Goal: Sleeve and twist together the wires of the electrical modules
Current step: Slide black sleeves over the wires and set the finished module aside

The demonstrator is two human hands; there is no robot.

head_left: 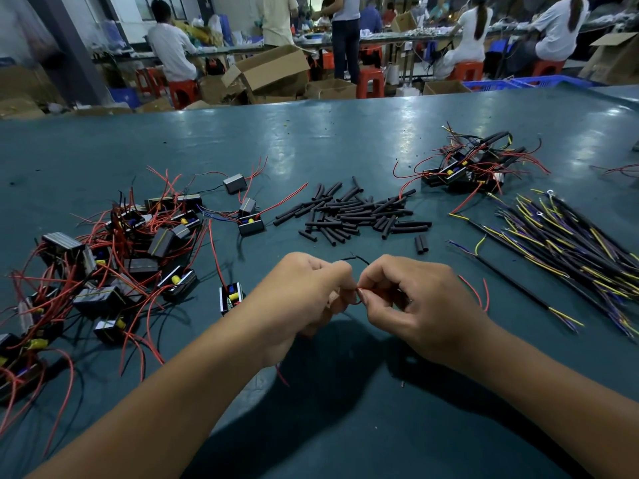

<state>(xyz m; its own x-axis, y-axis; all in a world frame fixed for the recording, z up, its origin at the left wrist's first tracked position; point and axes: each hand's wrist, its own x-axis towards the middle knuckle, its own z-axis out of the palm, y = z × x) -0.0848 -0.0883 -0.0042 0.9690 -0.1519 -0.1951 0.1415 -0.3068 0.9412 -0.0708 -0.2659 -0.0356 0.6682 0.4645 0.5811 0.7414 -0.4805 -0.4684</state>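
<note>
Near the desk's [345,140] front edge, left hand [304,299] and right hand [415,305] almost touching. Fingers of both curled, pinching one red wire [359,294] between them. Black sleeves [352,210] heaped toward mid-desk.

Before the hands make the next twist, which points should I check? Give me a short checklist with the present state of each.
1. Left hand holds wire: ok, fingers curled.
2. Right hand pinches red wire: ok.
3. Black wire arches between both hands: ok.
4. Sleeve already on the joint: cannot tell, fingers hide it.
5. Spare sleeves within reach: ok, pile ahead on table.
6. Module being worked on: cannot tell.
</note>
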